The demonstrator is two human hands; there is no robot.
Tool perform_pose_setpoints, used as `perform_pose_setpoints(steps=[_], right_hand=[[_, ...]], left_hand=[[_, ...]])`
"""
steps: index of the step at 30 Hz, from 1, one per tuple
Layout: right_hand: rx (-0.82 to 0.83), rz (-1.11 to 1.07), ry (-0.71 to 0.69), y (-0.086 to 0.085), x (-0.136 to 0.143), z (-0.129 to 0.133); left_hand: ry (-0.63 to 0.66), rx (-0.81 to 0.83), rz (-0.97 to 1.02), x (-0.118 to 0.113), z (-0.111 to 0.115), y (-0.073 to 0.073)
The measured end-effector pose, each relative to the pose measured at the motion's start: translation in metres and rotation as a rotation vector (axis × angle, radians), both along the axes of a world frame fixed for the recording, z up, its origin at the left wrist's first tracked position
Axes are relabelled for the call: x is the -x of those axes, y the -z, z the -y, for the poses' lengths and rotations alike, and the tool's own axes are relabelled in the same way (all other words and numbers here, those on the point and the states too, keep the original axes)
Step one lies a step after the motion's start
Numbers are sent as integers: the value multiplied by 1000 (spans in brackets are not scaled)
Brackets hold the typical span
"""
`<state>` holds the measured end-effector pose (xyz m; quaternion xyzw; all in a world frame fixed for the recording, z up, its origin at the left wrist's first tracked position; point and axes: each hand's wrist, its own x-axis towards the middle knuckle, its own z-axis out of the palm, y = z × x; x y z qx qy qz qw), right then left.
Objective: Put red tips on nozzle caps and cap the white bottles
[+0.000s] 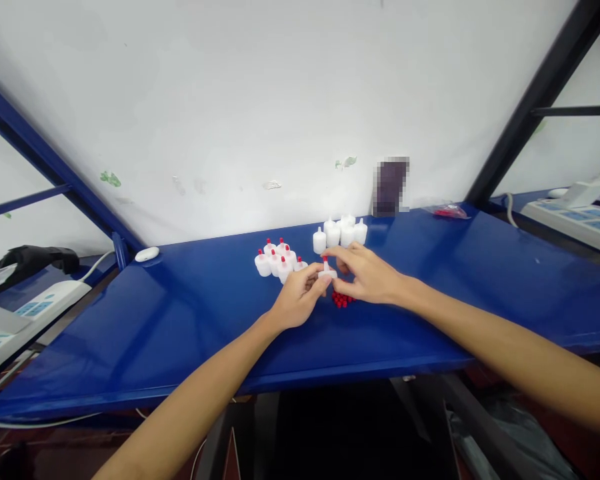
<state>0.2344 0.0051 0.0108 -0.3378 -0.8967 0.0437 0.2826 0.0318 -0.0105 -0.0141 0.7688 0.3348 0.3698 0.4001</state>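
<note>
My left hand point(296, 298) pinches a small white dropper bottle point(327, 273) upright between thumb and fingers. On its narrow nozzle sits a red cap point(325, 260). My right hand point(373, 275) reaches in from the other side, its index fingertip on top of the cap and its thumb low beside the bottle. Below the right hand lies a heap of loose red caps point(341, 301), partly hidden by it. A group of red-capped white bottles point(263, 265) stands just left of my hands. Behind them, several white bottles without caps point(333, 235) stand together.
The blue table point(190, 320) meets a white wall. A dark, blurred-out object point(390, 190) leans there. Towards the back right is a plastic bag with red bits point(449, 211). A white oval object point(147, 254) lies back left. Power strips point(35, 317) sit beyond the table's sides.
</note>
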Motion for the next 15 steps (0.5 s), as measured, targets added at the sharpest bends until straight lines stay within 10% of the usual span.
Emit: perform_pose_setpoints(steps=[15], right_hand=[[-182,229,5,6,6,-1]], left_hand=[[167,-70,-87,2,6,-5]])
